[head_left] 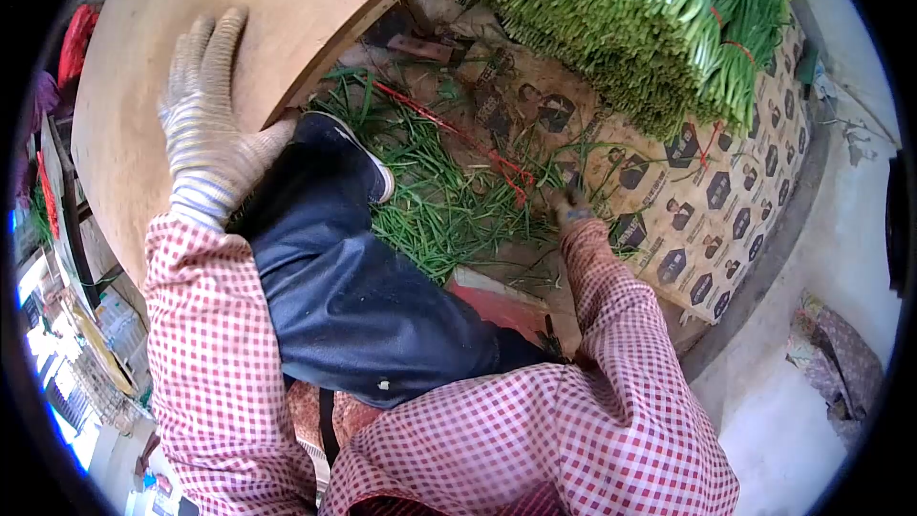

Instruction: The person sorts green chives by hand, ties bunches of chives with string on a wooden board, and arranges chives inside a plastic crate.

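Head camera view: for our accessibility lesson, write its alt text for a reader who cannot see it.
A gloved left hand lies flat on a wooden board, while the right hand reaches down beside scattered green stalks. At upper right, red-tied green bundles are piled next to patterned paper.

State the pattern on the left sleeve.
Left sleeve: red-and-white check, best seen in the head view.
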